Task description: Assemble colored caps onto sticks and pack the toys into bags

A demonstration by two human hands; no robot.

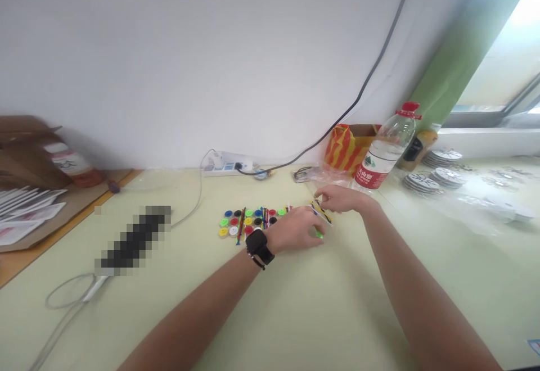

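My left hand [297, 229], with a black watch on its wrist, rests on the pale yellow table [295, 303], fingers curled round a small green piece [319, 234]. My right hand [340, 198] is just beyond it, pinching the end of a small yellow-and-black striped piece [321, 212] that lies between both hands. Left of the hands, several coloured round buttons [242, 222] lie in rows, with thin coloured sticks [241, 226] across them.
A water bottle [383, 154] and an orange striped box [350, 146] stand behind the hands. Stacked discs [430, 180] sit at the right. A power strip [228, 166] with cables lies by the wall; white cable [80, 298] and paper packets [25, 208] at left.
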